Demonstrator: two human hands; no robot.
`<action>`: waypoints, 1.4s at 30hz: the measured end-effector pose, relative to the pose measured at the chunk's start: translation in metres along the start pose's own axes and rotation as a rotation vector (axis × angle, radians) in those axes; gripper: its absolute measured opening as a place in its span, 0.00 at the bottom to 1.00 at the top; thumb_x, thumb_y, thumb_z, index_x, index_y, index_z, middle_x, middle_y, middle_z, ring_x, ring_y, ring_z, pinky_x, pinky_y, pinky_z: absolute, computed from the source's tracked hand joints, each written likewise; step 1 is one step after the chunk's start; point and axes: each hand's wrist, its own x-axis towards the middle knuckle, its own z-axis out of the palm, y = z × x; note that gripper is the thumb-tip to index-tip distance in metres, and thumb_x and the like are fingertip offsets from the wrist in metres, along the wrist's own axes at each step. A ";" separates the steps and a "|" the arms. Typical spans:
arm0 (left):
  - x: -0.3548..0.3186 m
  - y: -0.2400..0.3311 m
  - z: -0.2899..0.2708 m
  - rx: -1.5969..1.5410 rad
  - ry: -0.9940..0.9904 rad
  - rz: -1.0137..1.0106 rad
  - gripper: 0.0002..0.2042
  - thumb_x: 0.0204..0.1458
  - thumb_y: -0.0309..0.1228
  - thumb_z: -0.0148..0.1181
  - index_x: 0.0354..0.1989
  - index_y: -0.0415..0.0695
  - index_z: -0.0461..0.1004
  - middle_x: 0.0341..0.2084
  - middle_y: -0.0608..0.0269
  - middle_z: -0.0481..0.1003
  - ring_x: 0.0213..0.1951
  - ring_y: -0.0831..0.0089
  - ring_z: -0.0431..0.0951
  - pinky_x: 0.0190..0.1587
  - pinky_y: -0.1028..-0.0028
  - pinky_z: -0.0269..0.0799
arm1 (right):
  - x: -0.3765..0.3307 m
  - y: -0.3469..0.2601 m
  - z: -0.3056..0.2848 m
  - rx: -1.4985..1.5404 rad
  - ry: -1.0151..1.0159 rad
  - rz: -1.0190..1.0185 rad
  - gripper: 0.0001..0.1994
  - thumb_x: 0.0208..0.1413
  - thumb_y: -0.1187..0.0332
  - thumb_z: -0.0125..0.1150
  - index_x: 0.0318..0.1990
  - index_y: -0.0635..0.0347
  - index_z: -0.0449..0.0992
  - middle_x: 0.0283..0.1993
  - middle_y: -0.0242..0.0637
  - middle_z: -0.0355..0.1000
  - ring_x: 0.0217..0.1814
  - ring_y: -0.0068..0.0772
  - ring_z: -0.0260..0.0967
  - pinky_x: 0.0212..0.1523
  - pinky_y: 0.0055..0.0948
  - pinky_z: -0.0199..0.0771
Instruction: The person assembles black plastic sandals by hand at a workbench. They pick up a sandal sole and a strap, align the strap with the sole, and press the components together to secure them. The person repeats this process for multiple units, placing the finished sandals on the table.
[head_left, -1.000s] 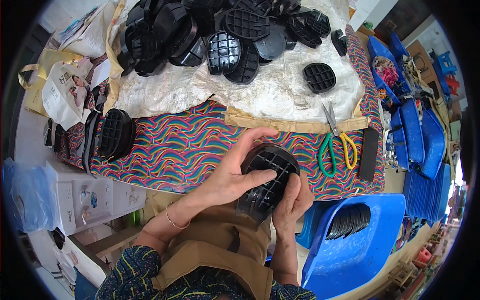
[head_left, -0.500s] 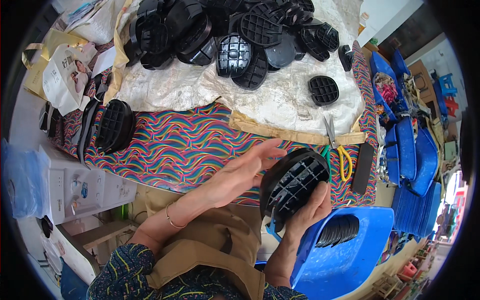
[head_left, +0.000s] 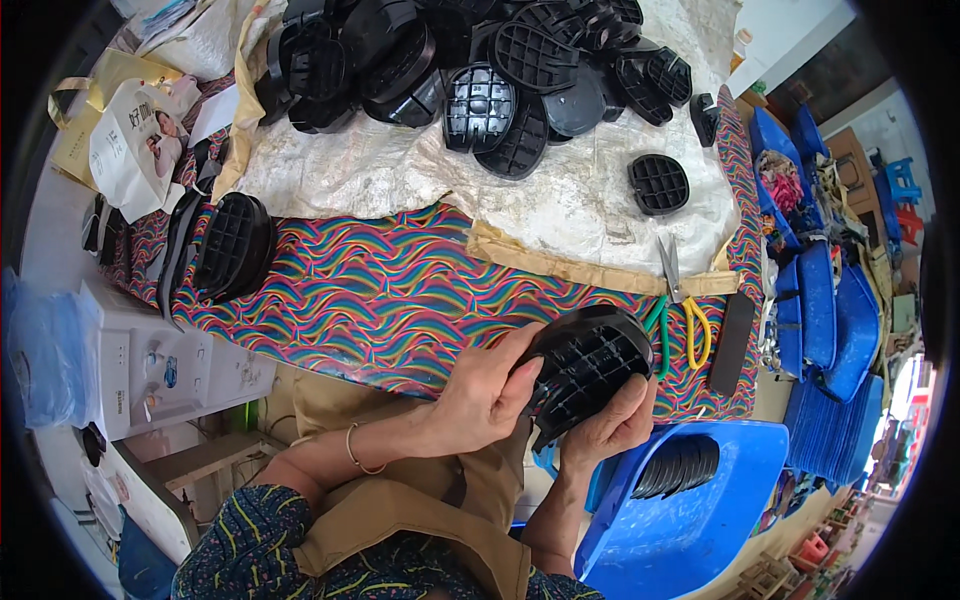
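Note:
Both my hands hold a black plastic piece (head_left: 595, 365), an oval shell with a ribbed grid on its face, tilted above the near table edge. My left hand (head_left: 485, 390) closes on its left rim, thumb and fingers bent. From below and to the right, my right hand (head_left: 612, 425) grips the lower edge with the thumb on the ribs. The fingers beneath the piece are hidden. Just beyond it lie scissors (head_left: 692, 330) with one green and one yellow handle, blades partly open. A dark flat bar (head_left: 732, 345) is to their right.
Several similar black pieces (head_left: 395, 70) are heaped on a stained white sheet (head_left: 370, 180); a single one (head_left: 659, 184) lies apart. Another stack (head_left: 236, 245) stands left on the patterned cloth (head_left: 350, 290). A blue bin (head_left: 740, 480) at lower right holds nested black pieces (head_left: 677, 467).
My left hand has gone from open fingers beside the black piece to gripping its left rim. The right hand keeps its hold, and the piece has shifted slightly.

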 end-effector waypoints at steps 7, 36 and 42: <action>0.018 -0.005 -0.011 -0.184 -0.106 -0.079 0.20 0.63 0.33 0.49 0.59 0.34 0.65 0.26 0.45 0.74 0.23 0.54 0.78 0.27 0.66 0.70 | -0.001 0.011 -0.010 -0.084 -0.024 -0.034 0.19 0.69 0.62 0.42 0.49 0.69 0.75 0.38 0.45 0.79 0.35 0.35 0.77 0.37 0.30 0.74; 0.042 0.009 -0.056 -0.264 -0.721 -0.370 0.32 0.48 0.23 0.66 0.64 0.38 0.63 0.57 0.55 0.71 0.59 0.70 0.70 0.60 0.70 0.65 | 0.072 -0.030 -0.017 0.087 -1.137 -0.003 0.10 0.58 0.72 0.59 0.44 0.69 0.78 0.31 0.47 0.76 0.27 0.32 0.74 0.32 0.30 0.72; 0.033 0.011 -0.055 -0.542 -0.578 -0.537 0.32 0.47 0.19 0.64 0.64 0.38 0.63 0.54 0.61 0.71 0.56 0.76 0.71 0.59 0.73 0.65 | 0.036 -0.022 -0.010 -0.042 -0.787 -0.282 0.11 0.63 0.72 0.54 0.48 0.69 0.77 0.36 0.45 0.79 0.30 0.31 0.76 0.32 0.27 0.73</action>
